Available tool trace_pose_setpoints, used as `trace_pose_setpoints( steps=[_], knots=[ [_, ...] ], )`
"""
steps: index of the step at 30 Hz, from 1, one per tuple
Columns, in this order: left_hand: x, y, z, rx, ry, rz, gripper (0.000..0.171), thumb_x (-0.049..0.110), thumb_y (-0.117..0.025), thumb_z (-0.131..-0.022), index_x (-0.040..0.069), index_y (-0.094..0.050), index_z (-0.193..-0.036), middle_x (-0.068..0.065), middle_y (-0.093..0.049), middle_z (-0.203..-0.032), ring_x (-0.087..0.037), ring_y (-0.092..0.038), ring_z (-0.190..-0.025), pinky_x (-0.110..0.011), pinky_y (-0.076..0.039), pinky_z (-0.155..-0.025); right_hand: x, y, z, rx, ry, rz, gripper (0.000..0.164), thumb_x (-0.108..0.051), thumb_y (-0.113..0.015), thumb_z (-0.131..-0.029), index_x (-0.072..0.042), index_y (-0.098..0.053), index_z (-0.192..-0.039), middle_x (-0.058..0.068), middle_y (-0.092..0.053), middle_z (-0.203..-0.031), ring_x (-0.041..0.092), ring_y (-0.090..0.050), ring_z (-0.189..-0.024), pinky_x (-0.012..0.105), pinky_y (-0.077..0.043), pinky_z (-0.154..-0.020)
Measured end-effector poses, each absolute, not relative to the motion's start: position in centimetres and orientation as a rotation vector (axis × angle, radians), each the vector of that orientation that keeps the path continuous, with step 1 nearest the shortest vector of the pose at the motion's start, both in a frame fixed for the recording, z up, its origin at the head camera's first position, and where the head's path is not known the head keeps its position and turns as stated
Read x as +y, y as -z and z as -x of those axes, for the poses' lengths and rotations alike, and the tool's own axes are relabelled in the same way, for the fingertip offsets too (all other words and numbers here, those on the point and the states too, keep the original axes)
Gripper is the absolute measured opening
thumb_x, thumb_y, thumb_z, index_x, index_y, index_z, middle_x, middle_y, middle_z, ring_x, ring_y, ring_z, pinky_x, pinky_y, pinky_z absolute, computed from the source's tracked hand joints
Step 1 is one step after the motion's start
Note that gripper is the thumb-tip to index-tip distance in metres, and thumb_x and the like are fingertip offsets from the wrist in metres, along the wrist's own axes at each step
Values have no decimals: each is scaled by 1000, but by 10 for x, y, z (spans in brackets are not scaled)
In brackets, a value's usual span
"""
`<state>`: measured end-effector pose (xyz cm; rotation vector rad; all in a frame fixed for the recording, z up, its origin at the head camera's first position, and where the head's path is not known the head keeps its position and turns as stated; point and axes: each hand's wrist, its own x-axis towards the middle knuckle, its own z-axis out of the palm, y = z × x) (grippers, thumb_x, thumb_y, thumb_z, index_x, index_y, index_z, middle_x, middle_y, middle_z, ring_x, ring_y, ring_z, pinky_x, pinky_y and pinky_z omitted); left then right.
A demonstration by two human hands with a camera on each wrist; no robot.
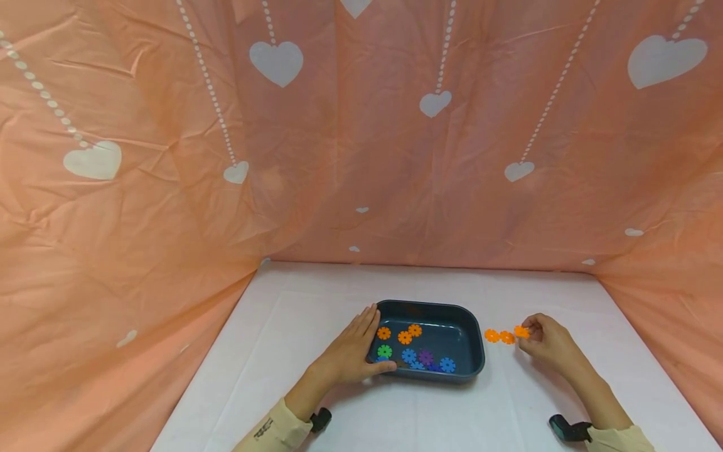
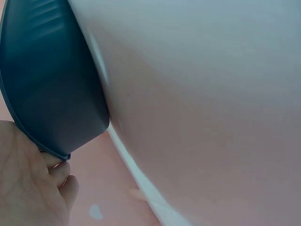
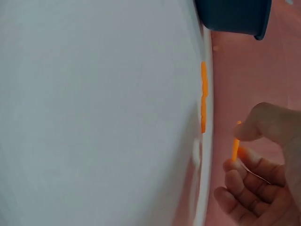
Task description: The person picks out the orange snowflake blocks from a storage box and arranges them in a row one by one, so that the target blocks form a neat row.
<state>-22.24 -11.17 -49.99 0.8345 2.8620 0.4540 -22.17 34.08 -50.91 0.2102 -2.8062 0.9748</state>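
Note:
A dark blue-grey tray (image 1: 471, 342) stands on the white table, holding several notched plastic discs: orange discs (image 1: 415, 330), a green disc (image 1: 385, 351), blue discs (image 1: 447, 365) and a purple disc (image 1: 426, 356). My left hand (image 1: 351, 348) rests along the tray's left end, fingers straight against the rim and thumb over the near edge. To the tray's right, my right hand (image 1: 546, 342) pinches an orange disc (image 3: 236, 141) between thumb and fingers, raised above the table in the right wrist view. Just left of it lie two orange discs (image 1: 499, 336) in a row, touching or joined; which cannot be told.
A white cloth (image 1: 316, 289) covers the table. Behind it and at both sides hangs an orange curtain (image 1: 361, 157) with white hearts. Dark wrist devices (image 1: 567, 430) are worn on both wrists.

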Motion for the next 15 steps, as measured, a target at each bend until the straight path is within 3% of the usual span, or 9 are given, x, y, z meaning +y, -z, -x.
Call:
trace_pose_setpoints(
  steps=[9,15],
  knots=[
    [-112,498,221,2861,-462,-828,118,80,-58,-95,7,-9,-173,-8,1,-182,-25,-3,-168,-45,-13,-135,347,510,225,-2939,-971,-118,35,-5,-84,-85,9,-60,-105,10,-62,-90,24,-56,-83,25,-50,-66],
    [-111,498,220,2865,-445,-829,117,80,-58,-95,6,-10,-173,-9,1,-182,-26,-4,-167,-45,-13,-135,347,512,228,-2961,-970,-122,32,-5,-82,-83,9,-60,-102,11,-62,-89,24,-57,-82,30,-51,-67]
  ],
)
